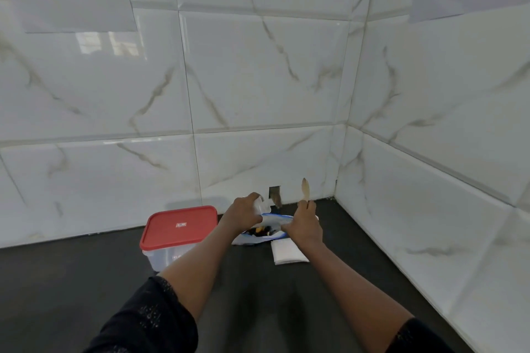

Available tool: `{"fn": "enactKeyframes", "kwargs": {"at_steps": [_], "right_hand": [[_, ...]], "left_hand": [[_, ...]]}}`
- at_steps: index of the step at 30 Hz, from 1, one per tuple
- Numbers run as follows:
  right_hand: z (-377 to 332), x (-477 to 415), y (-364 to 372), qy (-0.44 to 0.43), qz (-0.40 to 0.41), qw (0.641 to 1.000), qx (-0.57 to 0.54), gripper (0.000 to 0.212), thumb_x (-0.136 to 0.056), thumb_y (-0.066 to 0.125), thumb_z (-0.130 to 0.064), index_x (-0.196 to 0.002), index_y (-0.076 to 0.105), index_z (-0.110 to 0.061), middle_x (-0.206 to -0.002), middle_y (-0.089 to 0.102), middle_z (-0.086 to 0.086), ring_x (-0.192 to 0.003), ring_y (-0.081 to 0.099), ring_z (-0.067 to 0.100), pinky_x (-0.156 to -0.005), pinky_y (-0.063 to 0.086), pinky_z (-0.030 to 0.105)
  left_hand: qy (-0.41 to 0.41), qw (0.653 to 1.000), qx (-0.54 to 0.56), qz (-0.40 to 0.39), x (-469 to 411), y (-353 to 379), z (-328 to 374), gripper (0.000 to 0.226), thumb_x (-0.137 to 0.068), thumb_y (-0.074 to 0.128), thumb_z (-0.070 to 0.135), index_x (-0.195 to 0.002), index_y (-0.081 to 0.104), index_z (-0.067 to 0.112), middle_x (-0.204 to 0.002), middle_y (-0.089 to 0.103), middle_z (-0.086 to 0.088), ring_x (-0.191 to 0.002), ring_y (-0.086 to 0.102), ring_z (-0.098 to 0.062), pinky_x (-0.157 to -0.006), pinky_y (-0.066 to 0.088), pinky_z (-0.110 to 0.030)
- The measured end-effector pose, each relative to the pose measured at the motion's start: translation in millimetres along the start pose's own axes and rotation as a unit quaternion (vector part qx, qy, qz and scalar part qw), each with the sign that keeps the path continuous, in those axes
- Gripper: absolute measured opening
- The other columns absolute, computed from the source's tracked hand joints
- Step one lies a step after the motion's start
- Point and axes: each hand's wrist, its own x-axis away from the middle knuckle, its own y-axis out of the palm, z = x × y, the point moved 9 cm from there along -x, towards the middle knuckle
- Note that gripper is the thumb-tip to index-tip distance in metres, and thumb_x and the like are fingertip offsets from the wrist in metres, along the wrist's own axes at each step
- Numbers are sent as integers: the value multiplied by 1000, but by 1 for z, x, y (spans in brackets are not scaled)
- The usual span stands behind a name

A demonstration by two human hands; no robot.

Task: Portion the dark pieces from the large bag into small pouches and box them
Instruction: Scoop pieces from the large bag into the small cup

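Left grip (243, 210) is curled round a small white pouch (261, 203), just above the large bag (276, 219). Right grip (302, 226) holds a wooden spoon (305, 189) upright. Bag lies open on the dark table (86, 266), dark pieces (261, 231) inside, red-lidded box (179, 228) just left, flat white item (286, 252) near it.

The person wears a black top. Its left sleeve (143, 321), flecked with fine pale specks, ends partway up the arm. The right sleeve (424, 338) ends likewise and looks plain black. Below both, the forearms are bare.
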Motion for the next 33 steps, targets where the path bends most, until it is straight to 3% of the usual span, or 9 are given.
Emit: {"fn": "enactKeyframes", "kwargs": {"at_steps": [6, 8, 12, 18, 22, 25, 28, 31, 33], "right_hand": [[17, 34, 13, 2, -40, 998, 48, 97, -66, 84, -32, -138, 23, -11, -135, 22, 5, -118, 48, 28, -86, 50, 38], [21, 37, 12, 8, -48, 998, 47, 89, -70, 81, -30, -137, 25, -11, -135, 23, 5, -118, 48, 28, -87, 50, 38], [10, 45, -14, -80, 28, 995, 47, 33, -97, 46, -18, -129, 43, -13, -132, 39, 4, -109, 54, 26, -83, 49, 37], [-14, 60, -40, -226, 45, 961, 155, 56, -90, 37, -2, -143, 34, -21, -128, 52, 0, -102, 56, 27, -74, 47, 34], [-24, 70, -51, -313, 108, 921, 205, 29, -76, 57, -1, -101, 62, -15, -86, 65, 2, -74, 61, 26, -51, 33, 27], [-28, 76, -44, -362, 122, 896, 225, 15, -55, 66, -6, -61, 65, -19, -54, 55, -4, -44, 51, 18, -37, 23, 17], [-36, 74, -25, -366, 71, 897, 239, 16, -68, 58, -6, -65, 69, -17, -63, 61, 1, -59, 61, 22, -42, 33, 20], [-42, 62, 2, -294, -7, 924, 245, 34, -85, 44, 1, -109, 65, -9, -104, 63, 9, -101, 57, 27, -70, 48, 35], [-48, 60, 21, -269, -48, 924, 266, 39, -88, 41, 2, -120, 60, -9, -116, 61, 11, -110, 57, 28, -80, 50, 38]], "left_hand": [[-15, 1000, -4, 19, 27, 14, -5, 53, -77, 66, 24, -126, 49, 14, -115, 62, -14, -102, 57, -30, -79, 46, -33], [-23, 997, 25, 65, 32, 5, -4, 45, -77, 63, 17, -120, 53, 13, -110, 63, -13, -99, 57, -30, -74, 44, -32], [-40, 995, 51, 81, 34, 2, -6, 38, -78, 60, 15, -115, 55, 11, -105, 64, -15, -95, 57, -32, -70, 43, -31], [-60, 995, 56, 53, 26, 5, -11, 44, -78, 62, 19, -119, 53, 10, -112, 61, -16, -97, 54, -31, -68, 36, -28], [-84, 992, 81, 57, 23, 1, -20, 45, -78, 64, 20, -118, 51, 7, -115, 59, -14, -93, 50, -26, -69, 33, -26], [-77, 993, 72, 53, 21, 0, -19, 47, -77, 64, 21, -121, 50, 8, -117, 59, -13, -105, 52, -32, -72, 34, -27], [-57, 996, 52, 45, 22, 2, -15, 49, -77, 63, 23, -123, 50, 11, -118, 59, -12, -102, 52, -30, -72, 35, -28], [-35, 996, 58, 51, 29, 5, -9, 44, -78, 62, 19, -120, 53, 12, -112, 61, -11, -91, 51, -25, -68, 35, -27], [-26, 994, 76, 69, 35, 3, -7, 40, -78, 63, 15, -117, 55, 10, -109, 63, -12, -92, 54, -26, -68, 34, -26]]}}
